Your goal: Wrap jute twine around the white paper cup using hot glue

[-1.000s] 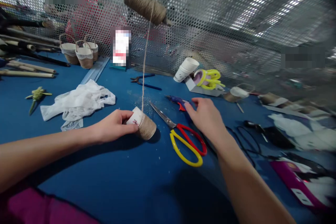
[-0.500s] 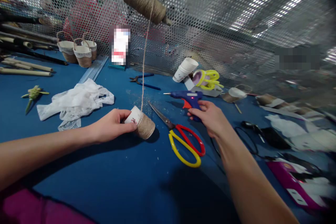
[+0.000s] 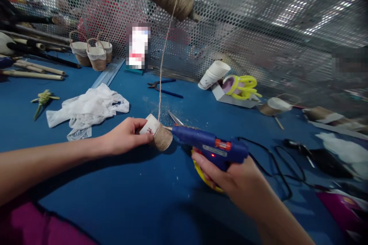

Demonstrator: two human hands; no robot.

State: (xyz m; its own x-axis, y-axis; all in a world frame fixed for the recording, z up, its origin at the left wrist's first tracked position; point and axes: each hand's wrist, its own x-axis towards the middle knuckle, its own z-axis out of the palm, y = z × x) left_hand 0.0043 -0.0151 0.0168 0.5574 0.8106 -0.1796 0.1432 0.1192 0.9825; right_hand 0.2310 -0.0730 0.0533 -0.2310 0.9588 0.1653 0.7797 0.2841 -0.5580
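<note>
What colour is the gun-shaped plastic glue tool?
The gun-shaped plastic glue tool is mostly dark blue; the head view shows it best.

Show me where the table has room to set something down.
The broadest bare patch of blue table lies on the near side of the left hand and wrapped cup, left of the right hand. A smaller one lies between the white lace and pliers. Around the glue gun, scissors and cord, it's crowded.

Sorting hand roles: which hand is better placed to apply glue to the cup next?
Right, I'd judge: the right hand grips the glue gun, its nozzle close to the partly twine-wrapped cup. The left hand is busy holding that cup.
</note>
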